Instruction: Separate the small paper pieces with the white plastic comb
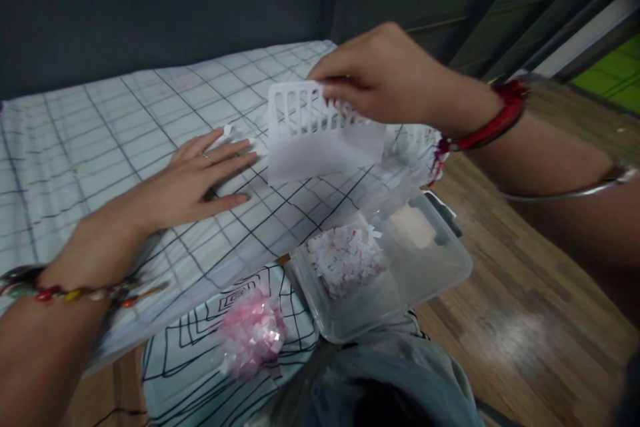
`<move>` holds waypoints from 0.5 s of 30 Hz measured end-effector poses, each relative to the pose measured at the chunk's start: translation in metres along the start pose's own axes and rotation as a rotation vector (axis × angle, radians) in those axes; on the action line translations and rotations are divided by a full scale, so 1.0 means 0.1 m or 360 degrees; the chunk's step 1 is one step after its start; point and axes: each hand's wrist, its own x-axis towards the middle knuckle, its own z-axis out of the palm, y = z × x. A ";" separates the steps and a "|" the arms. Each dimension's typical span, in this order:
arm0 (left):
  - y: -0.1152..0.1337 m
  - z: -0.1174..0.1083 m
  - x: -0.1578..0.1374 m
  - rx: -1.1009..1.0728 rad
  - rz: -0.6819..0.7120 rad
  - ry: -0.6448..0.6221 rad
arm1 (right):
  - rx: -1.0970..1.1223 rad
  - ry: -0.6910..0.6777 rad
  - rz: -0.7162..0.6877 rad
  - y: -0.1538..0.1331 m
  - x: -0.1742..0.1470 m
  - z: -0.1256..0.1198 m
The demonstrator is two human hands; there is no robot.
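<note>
Right hand (pixel 383 77): grip pinches slotted card (pixel 323 157) by its top, over desk (pixel 100 127) toward right edge, apparently leaving straight side free. Left hand (pixel 187 180): grip spread wide, palm down, nothing held, perhaps for support.

Passage: a gap is left between the left hand (pixel 197 173) and the white slotted sheet (pixel 310 157) held in the right hand (pixel 377 73); wider room is offered at the far left of the cloth-covered worktop (pixel 85 137). Obstructions: the back is closed by a dark wall (pixel 165 7), the near right edge by a clear plastic box (pixel 345 323).
</note>
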 end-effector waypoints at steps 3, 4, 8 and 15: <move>-0.03 -0.03 -0.02 0.0004 -0.0087 0.0040 | 0.0067 0.0107 -0.0028 0.02 0.20 0.18; -0.03 -0.05 -0.02 0.0006 -0.0110 0.0052 | 0.0093 0.0166 -0.0024 0.03 0.24 0.24; -0.03 -0.16 -0.02 -0.0007 -0.0233 0.0050 | 0.0152 0.0349 0.0017 0.01 0.16 0.34; 0.13 -0.51 0.00 0.0009 -0.0275 0.0024 | 0.0874 -0.0541 -0.0659 -0.47 -0.81 0.68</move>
